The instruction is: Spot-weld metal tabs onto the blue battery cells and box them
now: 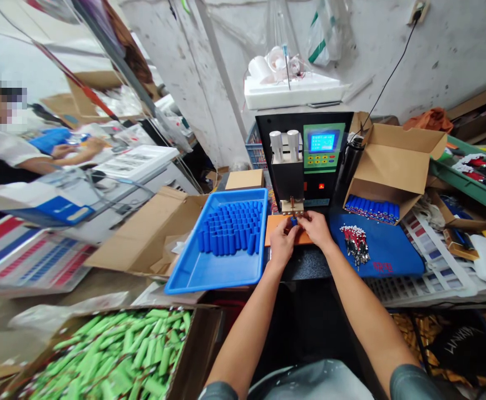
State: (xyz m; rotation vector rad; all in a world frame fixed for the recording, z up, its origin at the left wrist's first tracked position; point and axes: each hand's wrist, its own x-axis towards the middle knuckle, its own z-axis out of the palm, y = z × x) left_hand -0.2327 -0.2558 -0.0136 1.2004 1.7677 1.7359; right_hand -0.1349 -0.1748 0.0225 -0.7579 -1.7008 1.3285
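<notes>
My left hand is closed, its fingertips pinching a small blue battery cell just below the electrodes of a black spot welder. From the other side, my right hand comes in with its fingers pressed together close to the cell; what is between them is too small to make out. Both hands are over an orange board. To the left, a blue tray holds rows of upright blue cells. Red and black wire leads with white connectors lie in a bunch to the right.
The wire leads rest on a blue mat. Behind it, an open cardboard box holds blue cells with leads. A carton of green battery packs stands at lower left. A co-worker works at a table on the far left.
</notes>
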